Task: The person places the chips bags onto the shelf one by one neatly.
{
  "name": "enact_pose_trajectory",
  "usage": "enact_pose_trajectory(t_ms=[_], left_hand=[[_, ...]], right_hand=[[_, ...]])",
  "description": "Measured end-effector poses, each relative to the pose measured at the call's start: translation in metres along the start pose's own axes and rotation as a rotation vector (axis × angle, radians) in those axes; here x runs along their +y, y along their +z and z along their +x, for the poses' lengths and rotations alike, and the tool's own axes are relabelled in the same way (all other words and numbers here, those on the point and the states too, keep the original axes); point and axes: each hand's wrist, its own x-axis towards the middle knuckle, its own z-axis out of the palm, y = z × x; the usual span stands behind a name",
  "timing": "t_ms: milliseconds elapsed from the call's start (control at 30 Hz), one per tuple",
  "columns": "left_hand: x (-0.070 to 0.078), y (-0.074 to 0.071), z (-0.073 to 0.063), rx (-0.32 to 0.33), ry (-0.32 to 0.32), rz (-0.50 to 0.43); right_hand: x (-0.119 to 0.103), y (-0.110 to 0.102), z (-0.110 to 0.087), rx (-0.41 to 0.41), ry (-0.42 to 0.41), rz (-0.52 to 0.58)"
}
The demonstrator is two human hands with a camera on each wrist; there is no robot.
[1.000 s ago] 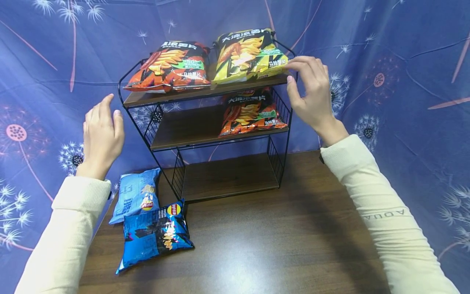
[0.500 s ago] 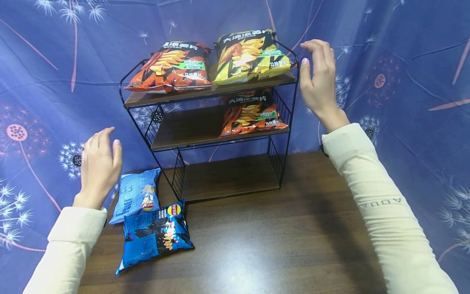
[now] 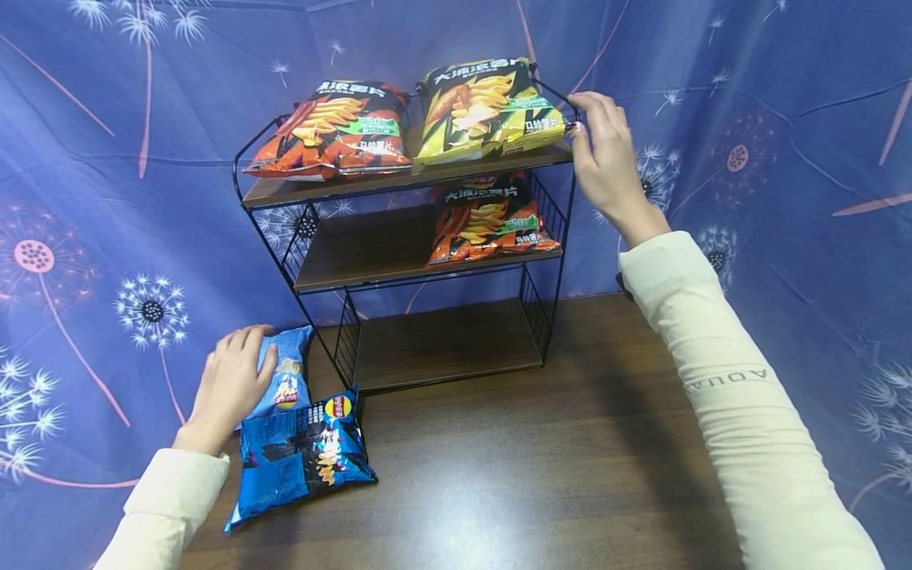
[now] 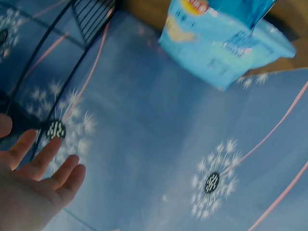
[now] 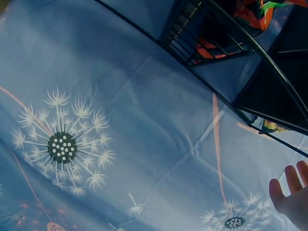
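My left hand (image 3: 231,380) is over the light blue chip bag (image 3: 288,364), hiding part of it. In the left wrist view, the fingers of my left hand (image 4: 43,178) are spread and hold nothing. A darker blue chip bag (image 3: 302,455) lies just in front, overlapping the light blue one. By the top right corner of the black wire-frame shelf (image 3: 427,168) is my right hand (image 3: 606,162), its fingertips close to a yellow chip bag (image 3: 492,111). Whether they touch the bag or frame I cannot tell. Loose fingers of my right hand (image 5: 293,192) show in the right wrist view.
Beside the yellow bag, an orange chip bag (image 3: 338,131) occupies the top shelf's left side. Another orange chip bag (image 3: 492,222) is on the middle shelf, at the right. The shelf stands on a brown wooden table (image 3: 499,459) before a blue dandelion-print cloth (image 3: 712,79).
My left hand has come down from beside the shelf to the light blue chip bag. My right hand moved away from the yellow bag's corner, then back in toward it.
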Motion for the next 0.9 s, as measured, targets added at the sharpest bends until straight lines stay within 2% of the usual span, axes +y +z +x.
enact_pose_trajectory(t_ms=[200, 400, 633, 900], left_hand=[[0.002, 0.027, -0.021, -0.146, 0.083, 0.079], [0.005, 0.049, -0.041, -0.273, 0.116, 0.136], [0.007, 0.069, -0.059, -0.312, 0.182, 0.174], [0.008, 0.08, -0.075, -0.32, 0.228, 0.185]], right_hand=[[0.002, 0.002, 0.002, -0.022, 0.0, -0.004], [0.001, 0.004, 0.004, -0.044, -0.014, -0.018], [0.001, 0.006, 0.006, -0.079, -0.015, -0.044], [0.002, 0.005, 0.007, -0.137, 0.015, -0.078]])
